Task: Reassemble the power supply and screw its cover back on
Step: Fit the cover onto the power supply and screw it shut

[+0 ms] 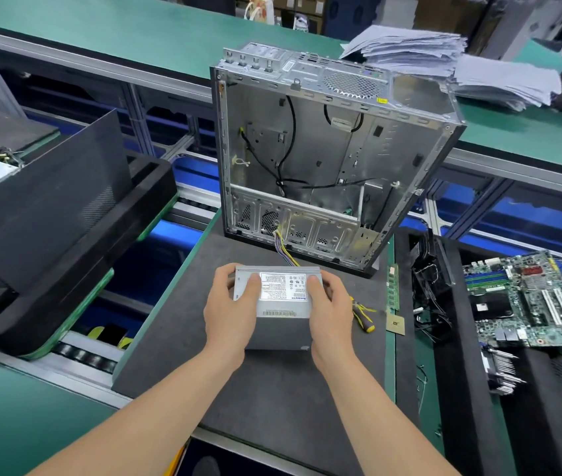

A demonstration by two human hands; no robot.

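Snag risk: left hand [229,305] and right hand [331,309] both clasp the power supply [277,305]; its wires [284,252], trailing toward the case [327,149], could catch if I turn it.

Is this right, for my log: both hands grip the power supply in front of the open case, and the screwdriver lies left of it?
No: in the head view the screwdriver lies right of the power supply, beside the right hand. The rest holds: that hand and the left hand grip it in front of the open case.
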